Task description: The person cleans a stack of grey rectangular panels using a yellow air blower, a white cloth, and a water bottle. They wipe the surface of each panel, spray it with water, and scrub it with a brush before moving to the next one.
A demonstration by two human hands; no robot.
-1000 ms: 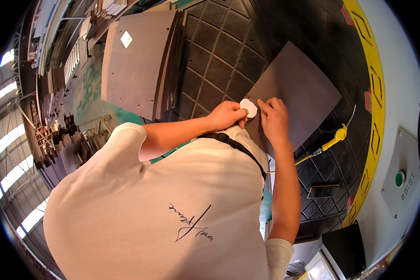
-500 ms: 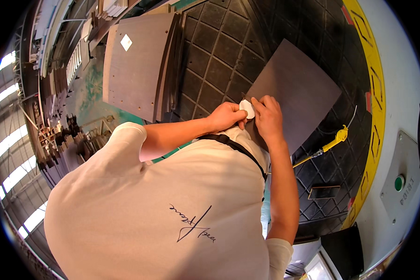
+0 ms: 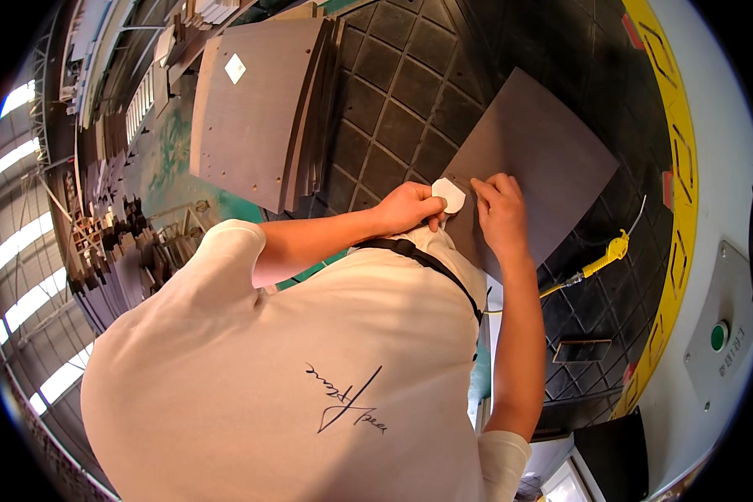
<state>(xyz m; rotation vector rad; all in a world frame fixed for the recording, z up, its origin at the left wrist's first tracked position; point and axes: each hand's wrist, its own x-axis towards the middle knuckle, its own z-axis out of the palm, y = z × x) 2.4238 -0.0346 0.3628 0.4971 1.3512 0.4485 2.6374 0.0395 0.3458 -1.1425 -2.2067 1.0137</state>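
Observation:
A small white many-sided piece, like paper or a label (image 3: 448,196), is pinched between the thumb and fingers of my left hand (image 3: 412,207). Just to its right, my right hand (image 3: 502,211) hovers over a flat grey-brown panel (image 3: 552,159), apart from the white piece. Its thumb and forefinger are drawn together and the other fingers are curled; whatever sits between the tips is too small to make out. The panel lies at an angle on the black, grid-grooved table surface, its near corner partly hidden by my arm and shirt.
At the left stands a stack of similar panels (image 3: 255,125) with a white diamond-shaped sticker (image 3: 235,69) on top. A yellow air blow gun (image 3: 608,253) and a dark phone-like slab (image 3: 582,350) lie on the right. Beyond the yellow edge strip (image 3: 679,209) is a green button (image 3: 719,336).
My right hand has moved right, away from the white piece, which it was touching before. More of the piece now shows in my left hand. The view has shifted slightly.

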